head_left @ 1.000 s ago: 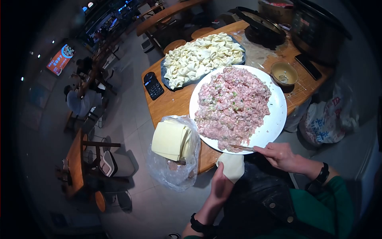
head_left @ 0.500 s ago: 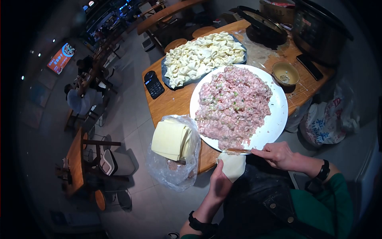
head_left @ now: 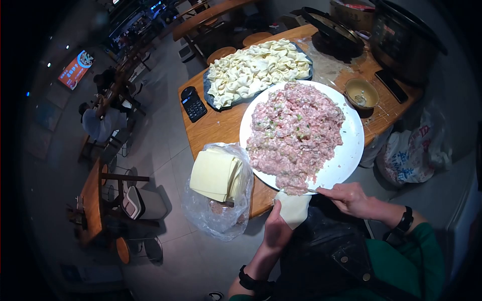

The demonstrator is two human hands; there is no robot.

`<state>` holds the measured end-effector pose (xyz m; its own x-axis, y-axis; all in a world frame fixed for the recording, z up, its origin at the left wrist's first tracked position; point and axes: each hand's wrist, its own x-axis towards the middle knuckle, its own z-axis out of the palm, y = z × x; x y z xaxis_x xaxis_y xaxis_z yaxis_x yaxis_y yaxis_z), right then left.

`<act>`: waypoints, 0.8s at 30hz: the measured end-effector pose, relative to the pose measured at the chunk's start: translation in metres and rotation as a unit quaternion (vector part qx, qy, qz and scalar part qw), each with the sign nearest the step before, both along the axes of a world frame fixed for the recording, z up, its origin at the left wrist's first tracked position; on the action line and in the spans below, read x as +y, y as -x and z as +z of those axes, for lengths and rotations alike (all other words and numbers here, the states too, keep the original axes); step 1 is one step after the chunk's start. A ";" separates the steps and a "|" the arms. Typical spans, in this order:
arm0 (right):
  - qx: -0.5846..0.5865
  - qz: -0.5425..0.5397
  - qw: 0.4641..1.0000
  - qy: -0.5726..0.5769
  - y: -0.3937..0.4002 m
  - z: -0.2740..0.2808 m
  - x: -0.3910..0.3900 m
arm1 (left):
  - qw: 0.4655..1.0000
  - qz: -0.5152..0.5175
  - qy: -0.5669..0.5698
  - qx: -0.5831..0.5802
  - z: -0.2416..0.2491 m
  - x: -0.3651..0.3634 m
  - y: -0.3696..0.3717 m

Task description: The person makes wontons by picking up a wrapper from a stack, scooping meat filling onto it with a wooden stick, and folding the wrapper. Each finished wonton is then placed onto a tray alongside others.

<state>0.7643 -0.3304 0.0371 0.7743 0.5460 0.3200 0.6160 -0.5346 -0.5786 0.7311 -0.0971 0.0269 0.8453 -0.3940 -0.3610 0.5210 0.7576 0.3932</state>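
My left hand (head_left: 277,229) is closed on the edge of a pale wonton wrapper (head_left: 294,210), which hangs just below the plate's near rim. My right hand (head_left: 348,198) grips a thin filling stick (head_left: 312,190), its tip at the lower edge of the minced meat filling (head_left: 296,133). Flecked with green, the pink filling is heaped on a large white plate (head_left: 347,156). To the left, a stack of square wrappers (head_left: 213,175) lies in an opened clear plastic bag (head_left: 211,216). Behind the plate, folded wontons (head_left: 258,72) cover a dark tray (head_left: 208,95).
On the wooden table (head_left: 226,129) are a card terminal (head_left: 193,104), a small bowl (head_left: 361,94), a phone (head_left: 390,86) and a large dark cooker (head_left: 401,42). A plastic sack (head_left: 409,158) stands at the right. People (head_left: 100,123) sit at tables farther left.
The stick's tip has turned and dipped into the near edge of the filling, so less of its flat side shows. My left hand keeps the wrapper in nearly the same place.
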 end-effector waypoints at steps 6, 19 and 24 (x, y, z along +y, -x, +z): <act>-0.015 0.035 0.999 0.017 0.003 -0.002 0.003 | 1.000 -0.007 0.003 -0.024 0.002 0.001 -0.001; -0.004 -0.035 0.999 -0.032 0.022 0.007 -0.034 | 0.998 0.018 0.040 -0.035 -0.014 0.002 0.003; 0.011 -0.026 0.997 0.065 0.013 0.020 -0.031 | 0.998 0.023 0.055 -0.031 -0.014 0.001 0.001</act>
<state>0.7515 -0.3613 0.0574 0.8094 0.5397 0.2314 0.5724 -0.6370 -0.5163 0.7296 -0.0965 0.0128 0.8824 -0.3888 -0.2648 0.4624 0.8206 0.3360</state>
